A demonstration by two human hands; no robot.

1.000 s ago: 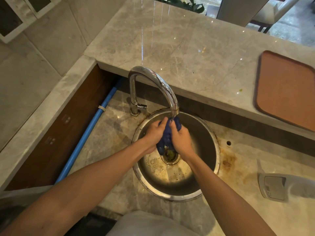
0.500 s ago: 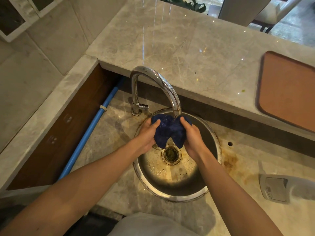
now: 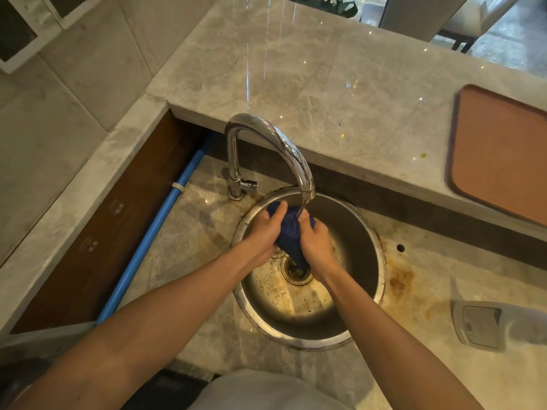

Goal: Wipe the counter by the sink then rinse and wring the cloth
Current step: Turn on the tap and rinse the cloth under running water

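A dark blue cloth (image 3: 289, 232) is bunched between both hands over the round steel sink (image 3: 359, 294), directly under the spout of the chrome tap (image 3: 268, 134). Water runs from the spout onto the cloth. My left hand (image 3: 265, 232) grips its left side with the fingers reaching up to the top edge. My right hand (image 3: 316, 242) clasps the right side, and a tail of cloth hangs down toward the drain (image 3: 297, 272). The marble counter (image 3: 444, 291) around the sink shows brown stains at the right of the rim.
A raised marble ledge (image 3: 340, 93) runs behind the tap, with a brown tray (image 3: 500, 155) on its right end. A white spray bottle (image 3: 491, 324) lies on the counter at the right. A blue pipe (image 3: 154, 229) runs along the left wall recess.
Half a second ago the cloth was spread wide between my hands; now they have come together and bunched it under the running water, with a tail hanging toward the drain.
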